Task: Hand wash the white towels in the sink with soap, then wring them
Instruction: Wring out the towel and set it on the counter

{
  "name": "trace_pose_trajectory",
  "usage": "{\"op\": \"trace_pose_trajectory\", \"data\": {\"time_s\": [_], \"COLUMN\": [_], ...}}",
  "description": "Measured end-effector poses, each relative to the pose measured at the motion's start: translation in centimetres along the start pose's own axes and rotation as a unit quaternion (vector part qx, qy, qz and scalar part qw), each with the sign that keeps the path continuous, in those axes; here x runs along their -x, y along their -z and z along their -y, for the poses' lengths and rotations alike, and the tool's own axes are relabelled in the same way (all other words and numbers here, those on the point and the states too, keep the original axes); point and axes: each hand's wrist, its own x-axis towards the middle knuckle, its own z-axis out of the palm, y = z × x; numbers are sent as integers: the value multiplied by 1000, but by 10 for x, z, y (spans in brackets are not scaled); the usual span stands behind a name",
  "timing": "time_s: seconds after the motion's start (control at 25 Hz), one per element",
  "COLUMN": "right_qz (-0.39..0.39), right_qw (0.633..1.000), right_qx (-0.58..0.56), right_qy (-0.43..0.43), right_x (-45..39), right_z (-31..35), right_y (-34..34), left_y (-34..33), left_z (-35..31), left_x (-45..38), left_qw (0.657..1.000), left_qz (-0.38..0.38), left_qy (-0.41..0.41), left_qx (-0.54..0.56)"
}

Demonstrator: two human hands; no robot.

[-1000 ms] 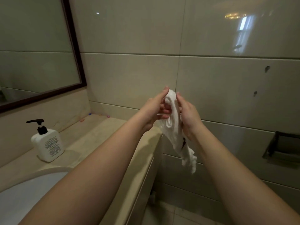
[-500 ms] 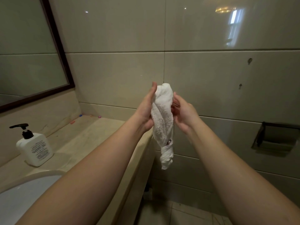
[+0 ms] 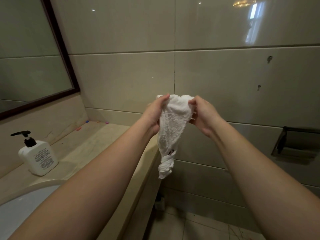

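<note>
A small white towel (image 3: 171, 125) hangs in the air past the right end of the counter, in front of the tiled wall. Its top edge is spread a little; its lower end is twisted into a knot-like tail with a small dark mark. My left hand (image 3: 154, 115) pinches the towel's upper left corner. My right hand (image 3: 201, 115) pinches the upper right corner. The white sink (image 3: 20, 205) shows at the bottom left, partly behind my left forearm. A white soap bottle (image 3: 39, 158) with a black pump stands on the counter beside the sink.
The beige stone counter (image 3: 90, 144) ends at a drop to the tiled floor (image 3: 199, 227) below the towel. A dark-framed mirror (image 3: 34, 58) hangs at the left. A metal holder (image 3: 297, 144) sticks out of the wall at right. Small coloured bits lie at the counter's back.
The towel was bunched upright between my hands; now my hands have moved apart and pulled its top edge open. The view has shifted slightly.
</note>
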Motion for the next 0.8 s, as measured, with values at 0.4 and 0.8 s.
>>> {"op": "trace_pose_trajectory", "data": {"time_s": [0.4,0.8], "right_qz": [-31,-52], "right_qw": [998,998], "right_qx": [-40,32], "right_qy": [-36,-20], "right_x": [5,-5], "right_z": [-11,-9], "right_y": [-8,-18], "left_y": [-7,0], "left_z": [16,7], "left_x": [-14,1], "left_qw": [998,984], "left_qz": [-64,52], "left_qy": [-11,95], "left_qx": [5,-141]}}
